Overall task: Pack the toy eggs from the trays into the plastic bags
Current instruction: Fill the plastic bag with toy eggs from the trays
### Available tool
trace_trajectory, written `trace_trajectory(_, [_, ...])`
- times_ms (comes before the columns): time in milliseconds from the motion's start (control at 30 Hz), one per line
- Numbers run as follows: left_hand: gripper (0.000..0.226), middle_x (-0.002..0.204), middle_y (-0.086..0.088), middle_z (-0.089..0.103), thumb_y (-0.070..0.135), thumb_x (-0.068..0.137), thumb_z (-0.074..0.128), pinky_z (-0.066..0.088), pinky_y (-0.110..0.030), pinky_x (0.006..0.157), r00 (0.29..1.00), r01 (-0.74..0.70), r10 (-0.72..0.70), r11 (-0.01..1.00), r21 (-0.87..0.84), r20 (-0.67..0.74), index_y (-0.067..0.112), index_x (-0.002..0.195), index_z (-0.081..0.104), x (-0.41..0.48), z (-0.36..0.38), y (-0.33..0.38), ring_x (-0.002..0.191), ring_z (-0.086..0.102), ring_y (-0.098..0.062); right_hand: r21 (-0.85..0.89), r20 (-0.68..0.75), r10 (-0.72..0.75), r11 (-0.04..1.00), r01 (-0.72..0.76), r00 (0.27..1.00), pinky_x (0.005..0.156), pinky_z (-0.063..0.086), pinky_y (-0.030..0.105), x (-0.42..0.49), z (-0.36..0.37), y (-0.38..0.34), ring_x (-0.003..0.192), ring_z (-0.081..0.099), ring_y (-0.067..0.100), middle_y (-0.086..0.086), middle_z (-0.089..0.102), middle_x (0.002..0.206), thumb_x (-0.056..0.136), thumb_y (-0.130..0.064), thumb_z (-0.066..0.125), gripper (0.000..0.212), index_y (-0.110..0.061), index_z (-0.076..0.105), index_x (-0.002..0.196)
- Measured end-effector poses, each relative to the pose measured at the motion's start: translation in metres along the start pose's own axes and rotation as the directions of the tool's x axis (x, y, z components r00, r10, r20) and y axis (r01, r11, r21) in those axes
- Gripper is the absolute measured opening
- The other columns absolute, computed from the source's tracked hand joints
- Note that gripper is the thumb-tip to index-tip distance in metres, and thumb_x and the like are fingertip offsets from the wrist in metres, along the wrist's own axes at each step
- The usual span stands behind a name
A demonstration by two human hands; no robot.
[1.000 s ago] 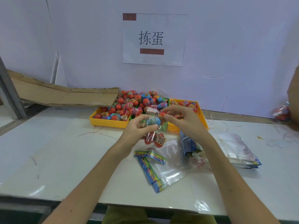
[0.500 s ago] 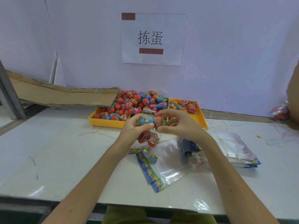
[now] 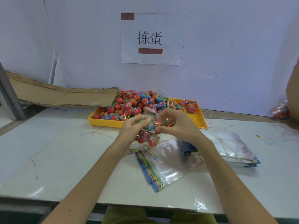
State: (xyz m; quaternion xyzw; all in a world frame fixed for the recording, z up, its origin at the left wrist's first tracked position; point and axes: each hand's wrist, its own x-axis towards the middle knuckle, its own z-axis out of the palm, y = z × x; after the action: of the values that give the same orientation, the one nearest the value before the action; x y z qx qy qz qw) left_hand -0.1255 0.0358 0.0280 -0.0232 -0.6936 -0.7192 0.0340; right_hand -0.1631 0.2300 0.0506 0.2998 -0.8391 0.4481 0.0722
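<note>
Far left, against the wall: flattened cardboard (image 3: 64, 97) lying on the back of your desk (image 3: 56, 151). Next right: a yellow tray (image 3: 105, 122) heaped with toy eggs (image 3: 129, 104), mostly red, some blue and green. Centre, held above the desk in front of that tray: your left hand (image 3: 131, 131), fingers (image 3: 142, 121) curled and pinching the upper edge of a clear plastic bag (image 3: 145, 138); several eggs already sit in the bag's lower part, hanging clear of the desk. Touching the same bag from the other side: your right hand (image 3: 176, 125), thumb and forefinger pinching a red toy egg (image 3: 157, 122) at the bag's mouth, remaining fingers loosely curled. Beneath both hands: empty bags with colourful printed headers (image 3: 150, 168) lying flat on the desk. Behind your right hand: a second yellow tray (image 3: 197, 118), holding only a few eggs at its far end. Right of your forearm: a stack of clear bags (image 3: 234, 149). On the wall above the trays: a paper sign (image 3: 152, 38) with two printed characters. Far right edge: a filled bag of eggs (image 3: 280, 111), partly cut off.
</note>
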Motion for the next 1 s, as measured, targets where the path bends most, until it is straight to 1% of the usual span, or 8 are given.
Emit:
trace_trajectory(167, [0.014, 0.086, -0.001, 0.075, 0.025, 0.094, 0.070, 0.053, -0.021, 0.057, 0.999, 0.017, -0.018, 1.000, -0.009, -0.038, 0.017, 0.100, 0.079, 0.000, 0.001, -0.001, 0.074, 0.067, -0.014, -0.068, 0.000, -0.020, 0.998, 0.019, 1.000, 0.059, 0.046, 0.012, -0.001, 0.001, -0.001, 0.074, 0.066, 0.010, -0.014, 0.069, 0.082, 0.077, -0.034, 0.087, 0.025, -0.024, 0.066, 0.085])
trace_trajectory(333, [0.012, 0.091, -0.004, 0.078, 0.019, 0.092, 0.071, 0.055, -0.023, 0.059, 0.997, -0.009, 0.005, 0.999, -0.047, -0.078, 0.014, 0.100, 0.079, 0.000, 0.000, -0.001, 0.077, 0.071, -0.013, -0.102, -0.006, -0.037, 0.994, 0.036, 0.999, 0.068, 0.045, 0.020, -0.001, 0.002, 0.002, 0.085, 0.062, 0.012, -0.007, 0.067, 0.093, 0.081, -0.035, 0.083, 0.018, -0.020, 0.073, 0.083])
trace_trajectory(400, [0.010, 0.087, 0.002, 0.077, 0.018, 0.092, 0.071, 0.053, -0.022, 0.056, 0.995, -0.016, 0.010, 0.998, -0.063, -0.097, 0.018, 0.100, 0.078, 0.000, -0.002, -0.001, 0.073, 0.071, -0.009, -0.117, -0.047, -0.042, 0.992, 0.036, 0.998, 0.073, 0.046, 0.022, 0.000, 0.004, 0.000, 0.092, 0.061, 0.010, -0.007, 0.062, 0.110, 0.085, -0.036, 0.080, 0.018, -0.024, 0.074, 0.097])
trace_trajectory(533, [0.008, 0.086, 0.001, 0.076, 0.017, 0.092, 0.071, 0.055, -0.024, 0.057, 0.990, -0.021, -0.001, 0.988, -0.154, -0.140, 0.023, 0.095, 0.075, 0.001, -0.005, 0.001, 0.071, 0.071, -0.011, -0.030, -0.120, 0.070, 0.997, -0.074, 0.990, 0.082, 0.055, 0.023, 0.002, 0.012, -0.006, 0.103, 0.064, 0.003, -0.013, 0.046, 0.138, 0.082, -0.050, 0.078, 0.068, -0.034, 0.048, 0.140])
trace_trajectory(600, [0.009, 0.088, -0.001, 0.075, 0.016, 0.092, 0.071, 0.055, -0.024, 0.058, 0.993, -0.034, 0.014, 0.984, -0.175, -0.115, 0.021, 0.098, 0.074, 0.001, -0.006, 0.002, 0.072, 0.070, -0.012, 0.114, -0.049, 0.191, 0.976, -0.184, 0.980, 0.076, 0.058, 0.023, 0.002, 0.015, -0.009, 0.097, 0.068, 0.002, -0.016, 0.059, 0.125, 0.082, -0.057, 0.075, 0.056, -0.037, 0.051, 0.129])
trace_trajectory(700, [0.010, 0.087, 0.001, 0.075, 0.012, 0.091, 0.070, 0.055, -0.023, 0.059, 0.998, -0.066, 0.063, 0.986, -0.153, -0.024, 0.016, 0.099, 0.074, -0.002, -0.004, 0.002, 0.074, 0.071, -0.013, 0.226, 0.007, 0.220, 0.950, -0.216, 0.976, 0.066, 0.060, 0.025, 0.002, 0.023, -0.009, 0.081, 0.072, 0.008, -0.008, 0.073, 0.087, 0.092, -0.044, 0.071, 0.019, -0.026, 0.069, 0.100])
trace_trajectory(833, [0.014, 0.094, 0.005, 0.077, 0.009, 0.092, 0.069, 0.056, -0.022, 0.064, 0.994, -0.109, 0.108, 0.981, -0.161, -0.014, 0.019, 0.099, 0.076, -0.002, -0.003, 0.002, 0.084, 0.071, -0.010, 0.311, -0.076, 0.233, 0.929, -0.199, 0.969, 0.066, 0.063, 0.032, 0.004, 0.028, -0.011, 0.077, 0.070, 0.017, -0.002, 0.067, 0.074, 0.092, -0.031, 0.074, 0.022, -0.010, 0.071, 0.087])
trace_trajectory(1000, [0.029, 0.116, 0.004, 0.075, 0.019, 0.092, 0.071, 0.061, -0.031, 0.076, 0.992, -0.129, 0.128, 0.983, -0.134, -0.018, 0.025, 0.121, 0.069, -0.002, 0.000, 0.002, 0.098, 0.072, -0.011, 0.384, -0.145, 0.262, 0.904, -0.190, 0.954, 0.060, 0.054, 0.020, 0.003, 0.025, -0.014, 0.066, 0.065, 0.009, -0.002, 0.069, 0.070, 0.089, -0.024, 0.077, 0.012, -0.014, 0.077, 0.083])
